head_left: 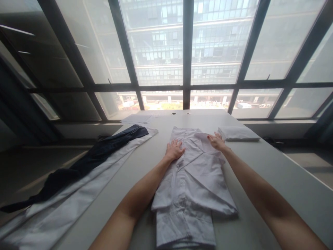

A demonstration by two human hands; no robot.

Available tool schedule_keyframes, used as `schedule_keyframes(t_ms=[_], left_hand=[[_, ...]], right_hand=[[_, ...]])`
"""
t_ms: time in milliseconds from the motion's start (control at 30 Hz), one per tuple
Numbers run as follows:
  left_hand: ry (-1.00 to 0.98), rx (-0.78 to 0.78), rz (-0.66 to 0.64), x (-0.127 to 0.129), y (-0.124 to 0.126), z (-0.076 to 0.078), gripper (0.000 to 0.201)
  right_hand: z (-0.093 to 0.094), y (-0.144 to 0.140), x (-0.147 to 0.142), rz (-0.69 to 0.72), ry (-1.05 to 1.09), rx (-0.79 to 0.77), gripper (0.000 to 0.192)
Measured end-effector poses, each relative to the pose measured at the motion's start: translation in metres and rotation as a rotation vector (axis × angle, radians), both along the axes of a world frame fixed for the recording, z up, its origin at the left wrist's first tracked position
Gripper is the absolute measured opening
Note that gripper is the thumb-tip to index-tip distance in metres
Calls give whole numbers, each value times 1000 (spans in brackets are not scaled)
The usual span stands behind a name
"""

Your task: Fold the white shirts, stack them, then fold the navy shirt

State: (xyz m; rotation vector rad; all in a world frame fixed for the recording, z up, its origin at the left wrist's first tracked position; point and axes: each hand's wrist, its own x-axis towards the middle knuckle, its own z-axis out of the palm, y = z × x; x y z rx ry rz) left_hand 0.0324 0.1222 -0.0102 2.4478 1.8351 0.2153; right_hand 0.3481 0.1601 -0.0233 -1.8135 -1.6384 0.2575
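A white garment (195, 173) lies partly folded in front of me, its layers overlapping and creased; I cannot tell its exact kind. Flat on its left side, toward the far end, rests my left hand (175, 149), fingers spread. My right hand (216, 141) is at the far right edge, with thumb and fingers closed on a lifted flap of the same cloth. A wide layer slants out to the right below that hand. The narrower near end of the garment reaches toward the bottom of the view.
The white table (249, 173) bears a folded white cloth stack (239, 133) beyond my right hand. Along the left edge lie a dark garment (99, 152) and long white cloth (104, 187). Papers (136, 118) sit at the far left, before large windows (161, 45).
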Motion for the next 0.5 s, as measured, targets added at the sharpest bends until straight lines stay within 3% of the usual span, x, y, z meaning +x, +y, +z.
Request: schedule_keyframes(t_ms=[133,300,500], left_hand=[[5,6,-5,0,2,-3,68],[-1,4,-2,0,3,-4,68],[2,2,-1,1,3,-2,67]], right_hand=[[-10,7,13,-91,65,9,46],[-26,-4,17,-85,154,87,40],[-26,-15,29,-76,329,249,53]])
